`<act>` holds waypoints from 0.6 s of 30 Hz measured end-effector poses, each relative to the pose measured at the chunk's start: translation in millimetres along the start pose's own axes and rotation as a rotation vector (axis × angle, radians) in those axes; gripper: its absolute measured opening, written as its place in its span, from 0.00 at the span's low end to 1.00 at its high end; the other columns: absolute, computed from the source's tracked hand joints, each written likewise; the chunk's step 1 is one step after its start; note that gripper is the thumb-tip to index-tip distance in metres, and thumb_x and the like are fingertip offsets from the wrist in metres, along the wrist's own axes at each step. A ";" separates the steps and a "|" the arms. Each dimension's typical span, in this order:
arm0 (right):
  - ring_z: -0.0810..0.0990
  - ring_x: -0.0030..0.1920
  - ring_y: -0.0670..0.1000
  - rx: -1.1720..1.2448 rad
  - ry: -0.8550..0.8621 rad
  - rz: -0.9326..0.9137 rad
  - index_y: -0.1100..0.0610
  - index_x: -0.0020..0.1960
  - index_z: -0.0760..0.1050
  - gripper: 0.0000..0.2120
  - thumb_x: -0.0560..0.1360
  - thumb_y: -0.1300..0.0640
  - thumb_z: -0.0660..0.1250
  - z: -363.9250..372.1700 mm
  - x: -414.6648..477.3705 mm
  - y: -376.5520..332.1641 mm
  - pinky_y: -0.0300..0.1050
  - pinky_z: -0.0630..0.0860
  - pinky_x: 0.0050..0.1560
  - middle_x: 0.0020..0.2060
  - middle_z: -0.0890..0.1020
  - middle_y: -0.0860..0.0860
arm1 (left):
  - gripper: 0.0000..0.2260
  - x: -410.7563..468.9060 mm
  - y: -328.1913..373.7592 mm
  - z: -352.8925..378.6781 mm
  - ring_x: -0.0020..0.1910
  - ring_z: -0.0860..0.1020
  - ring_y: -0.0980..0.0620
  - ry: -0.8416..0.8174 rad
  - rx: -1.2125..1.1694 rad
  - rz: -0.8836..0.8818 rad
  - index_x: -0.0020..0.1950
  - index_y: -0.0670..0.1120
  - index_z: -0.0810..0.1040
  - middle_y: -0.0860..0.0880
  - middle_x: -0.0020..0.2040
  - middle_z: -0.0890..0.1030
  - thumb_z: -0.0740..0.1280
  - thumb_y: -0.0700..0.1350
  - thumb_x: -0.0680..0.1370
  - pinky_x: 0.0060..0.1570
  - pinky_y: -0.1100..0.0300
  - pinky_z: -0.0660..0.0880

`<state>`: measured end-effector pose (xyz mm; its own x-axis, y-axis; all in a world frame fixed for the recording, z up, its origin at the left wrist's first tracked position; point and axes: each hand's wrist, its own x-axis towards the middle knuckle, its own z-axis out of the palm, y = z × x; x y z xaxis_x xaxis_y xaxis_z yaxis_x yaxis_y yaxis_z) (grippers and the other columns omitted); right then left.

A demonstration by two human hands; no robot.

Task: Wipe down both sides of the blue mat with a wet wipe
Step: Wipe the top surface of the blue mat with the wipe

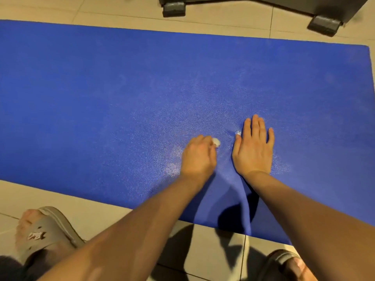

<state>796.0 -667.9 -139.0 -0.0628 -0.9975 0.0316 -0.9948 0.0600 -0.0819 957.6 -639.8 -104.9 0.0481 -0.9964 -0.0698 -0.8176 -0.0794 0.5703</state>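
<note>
Work seems in its first half: blue mat (81, 88) lies flat on the floor (50, 191), with a damp sheen only around the hands. Left grip (197, 157) pinches the balled wet wipe (216, 142) against the mat; right grip (252, 149) lies spread flat on it. The underside is probably not yet wiped.

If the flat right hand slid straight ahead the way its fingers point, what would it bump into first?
Nothing nearby: the right hand has only bare blue mat ahead, then tiled floor, it seems.
</note>
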 end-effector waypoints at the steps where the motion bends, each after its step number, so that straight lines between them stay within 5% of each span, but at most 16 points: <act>1: 0.55 0.80 0.58 -0.002 0.002 -0.001 0.61 0.79 0.60 0.29 0.83 0.47 0.46 -0.1 0.2 -0.4 0.63 0.53 0.77 0.79 0.61 0.59 | 0.06 -1.3 5.3 2.8 0.43 0.74 0.41 -0.026 0.000 0.030 0.43 0.44 0.74 0.44 0.42 0.77 0.64 0.43 0.80 0.41 0.50 0.69; 5: 0.55 0.80 0.57 0.000 -0.002 0.000 0.61 0.79 0.60 0.29 0.83 0.47 0.46 -1.3 0.1 0.1 0.62 0.53 0.78 0.79 0.61 0.58 | 0.05 1.9 -14.1 -19.2 0.45 0.74 0.43 -0.017 0.087 0.118 0.45 0.44 0.74 0.45 0.45 0.76 0.63 0.42 0.80 0.45 0.48 0.71; 11: 0.55 0.80 0.57 -0.012 -0.008 0.002 0.60 0.79 0.59 0.30 0.83 0.46 0.46 -2.4 -0.6 -1.3 0.62 0.53 0.78 0.79 0.60 0.58 | 0.03 -8.2 -87.1 -67.7 0.46 0.76 0.40 0.198 0.135 -0.238 0.49 0.44 0.74 0.43 0.48 0.78 0.65 0.43 0.81 0.43 0.49 0.70; 18: 0.55 0.80 0.58 -0.016 -0.008 0.007 0.60 0.79 0.59 0.28 0.84 0.47 0.50 -1.9 0.2 -1.4 0.62 0.53 0.78 0.79 0.61 0.58 | 0.07 -14.8 -20.0 -15.4 0.46 0.79 0.37 0.118 -0.008 -0.146 0.51 0.42 0.83 0.39 0.47 0.80 0.65 0.40 0.79 0.45 0.47 0.75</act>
<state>797.2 -668.1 -137.0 -0.0694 -0.9973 0.0229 -0.9955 0.0678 -0.0663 982.1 -623.9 -102.6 0.2338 -0.9707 -0.0559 -0.7923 -0.2236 0.5677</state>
